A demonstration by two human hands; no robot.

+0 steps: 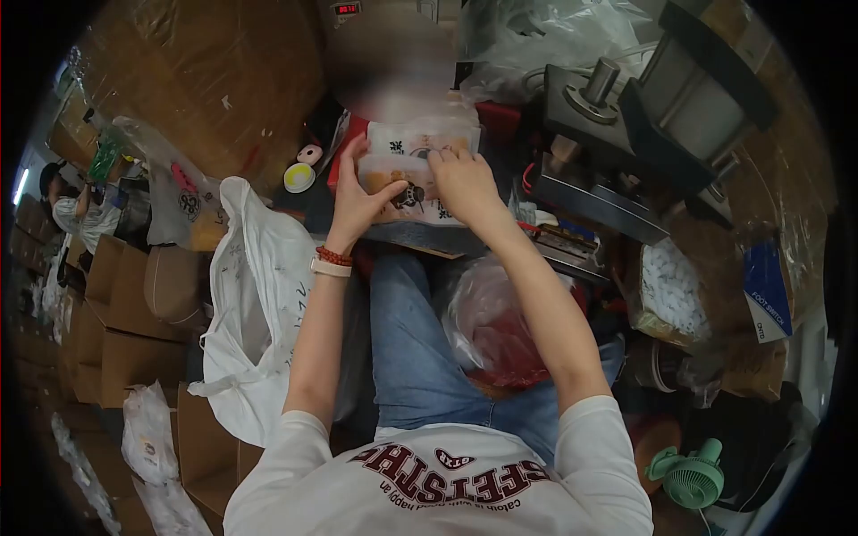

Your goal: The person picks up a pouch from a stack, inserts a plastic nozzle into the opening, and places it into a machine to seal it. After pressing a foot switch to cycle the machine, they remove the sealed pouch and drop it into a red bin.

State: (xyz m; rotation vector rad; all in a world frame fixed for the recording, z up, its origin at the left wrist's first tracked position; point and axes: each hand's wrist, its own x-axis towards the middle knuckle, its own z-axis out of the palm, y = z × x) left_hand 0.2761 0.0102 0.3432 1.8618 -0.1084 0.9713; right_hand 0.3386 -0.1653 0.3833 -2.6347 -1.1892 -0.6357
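A clear plastic pouch with orange and black print (409, 194) lies in front of me at the worktable's near edge. My left hand (357, 204) curves around its left side, with the thumb pressed on the front. From the right, my right hand (466, 186) has its fingers bent over the pouch's upper right part, and its fingertips are partly hidden. Behind it, more printed pouches (413, 139) form a stack that reaches back to a blurred round patch.
A machine with a metal cylinder (601, 85) stands at the right of the worktable. At left are a white woven sack (255, 286) and cardboard boxes (134, 357). A plastic-wrapped red stool (502, 335) is between my legs. A green fan (694, 478) sits lower right. Another person (76, 210) is far left.
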